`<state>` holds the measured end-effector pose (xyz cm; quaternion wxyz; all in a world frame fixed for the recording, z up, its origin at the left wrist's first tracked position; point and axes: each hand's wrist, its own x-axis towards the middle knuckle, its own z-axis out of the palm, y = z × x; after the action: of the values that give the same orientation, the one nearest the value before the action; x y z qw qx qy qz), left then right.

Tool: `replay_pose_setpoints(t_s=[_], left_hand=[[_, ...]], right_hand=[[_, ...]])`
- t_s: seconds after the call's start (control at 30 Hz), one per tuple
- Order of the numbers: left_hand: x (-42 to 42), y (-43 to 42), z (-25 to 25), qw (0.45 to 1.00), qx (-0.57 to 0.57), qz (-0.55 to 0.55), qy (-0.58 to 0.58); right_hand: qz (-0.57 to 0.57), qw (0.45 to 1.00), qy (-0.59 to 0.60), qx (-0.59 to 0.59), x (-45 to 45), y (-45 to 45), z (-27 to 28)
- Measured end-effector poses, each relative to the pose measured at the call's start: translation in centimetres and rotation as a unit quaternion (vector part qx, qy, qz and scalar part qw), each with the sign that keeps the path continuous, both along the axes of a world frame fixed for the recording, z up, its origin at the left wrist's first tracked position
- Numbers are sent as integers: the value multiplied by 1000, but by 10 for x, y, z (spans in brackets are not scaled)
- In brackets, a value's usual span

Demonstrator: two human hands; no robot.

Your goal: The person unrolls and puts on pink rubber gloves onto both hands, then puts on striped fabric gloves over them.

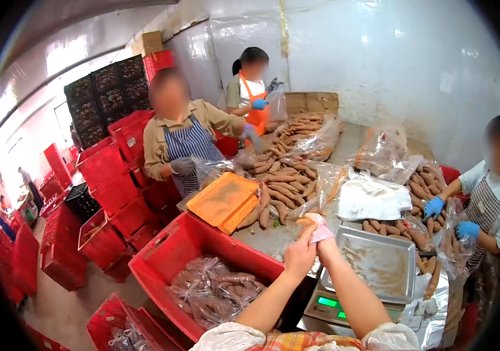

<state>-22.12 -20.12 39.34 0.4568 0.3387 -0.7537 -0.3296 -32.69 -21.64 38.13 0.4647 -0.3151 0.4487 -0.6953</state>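
My left hand (300, 255) is closed beside my right wrist, its fingers against a piece of pink fabric (321, 228). That fabric is wrapped around my right hand (325, 243); whether it is a glove I cannot tell, and most of the right fingers are hidden. Below my hands is a metal tray (376, 263) with brown dirt on it, sitting on a scale (326, 310) with green displays. Sweet potatoes (288, 181) are heaped just beyond my hands. Left of my forearms, a red crate (203, 231) holds plastic bags of sweet potatoes (218, 289).
An orange scale or tray (223, 199) sits at the table's left edge. White bags (373, 196) are stacked behind the metal tray. One co-worker (185, 134) stands left, another (253, 93) at the back, a third (490, 193) at right. Red crates (107, 175) are piled at left.
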Motion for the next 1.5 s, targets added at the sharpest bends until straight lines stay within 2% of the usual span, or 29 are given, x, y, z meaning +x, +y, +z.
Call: replay_pose_setpoints(t_s=[0.03,0.13,0.17,0.23,0.3,0.37,0.4,0.43,0.5,0.57,0.6,0.63,0.7,0.73,0.77,0.83,0.93,0.97,1.03,1.1,1.13,1.2,1.23,1.3,1.33,1.4,1.43,1.47,1.5], left_hand=[[-1,-2,1,1000,6,-9,0],[-4,7,-2,983,-184,-18,-6],[0,15,7,983,-172,-15,-69],[-1,24,17,978,-197,-65,-16],[3,31,14,978,-186,-84,-36],[3,31,14,977,-182,-93,-54],[4,33,13,982,-133,-79,-112],[6,35,11,980,-82,-63,-171],[1,35,-5,985,-28,-60,-162],[-7,42,-16,989,85,-85,-82],[-10,43,-21,978,138,-105,-114],[-15,45,-30,978,138,-104,-114],[-21,54,-40,974,166,-153,-8],[-24,60,-37,938,260,-218,72],[-24,66,-33,939,259,-217,69],[-24,74,-19,916,306,-256,-42],[-24,87,-9,929,227,-286,61],[-17,89,7,916,304,-260,-24],[-2,89,30,914,331,-232,31],[-4,76,13,958,213,-180,61],[-7,72,9,961,205,-175,66],[-12,62,8,995,-25,-92,-5],[-12,56,9,995,-38,-87,0],[-15,46,12,981,-102,-58,-153],[-18,43,12,987,-105,-39,-115],[-25,36,12,989,-115,-51,-73],[-29,37,13,990,-122,-64,-36],[-32,40,14,984,-167,-63,2],[-33,44,17,977,-200,-72,1]], right_hand=[[42,999,-9,-11,-4,-1,-3],[43,998,-48,14,-5,7,-8],[42,996,-70,40,-10,1,-12],[45,985,-129,105,-21,-2,-10],[60,978,-148,133,-9,21,31],[220,962,-155,34,-9,31,44],[281,945,-165,-4,-13,32,47],[212,947,-242,9,-13,30,54],[171,964,-200,-40,-8,52,77],[170,947,-252,-102,-8,55,72],[175,924,-300,-163,-7,58,69],[191,903,-327,-201,-8,60,68],[210,899,-314,-223,-7,67,68],[213,904,-292,-227,-8,72,69],[217,912,-264,-228,-9,76,69],[218,937,-160,-222,-13,83,66],[184,961,114,-173,-24,82,61],[157,971,113,-141,-23,83,66],[73,994,74,-19,-18,86,87],[-86,996,0,8,-28,75,69],[-145,988,48,-6,-30,66,56],[-200,974,99,-36,-47,39,8],[-244,957,151,-36,-67,21,-29],[-289,934,205,-48,-82,3,-33],[-278,900,334,15,-85,4,-27],[-292,797,513,126,-78,9,-21],[-280,688,669,23,-72,23,-14],[-326,810,487,34,-65,14,-18],[-306,851,425,33,-66,13,-16]])
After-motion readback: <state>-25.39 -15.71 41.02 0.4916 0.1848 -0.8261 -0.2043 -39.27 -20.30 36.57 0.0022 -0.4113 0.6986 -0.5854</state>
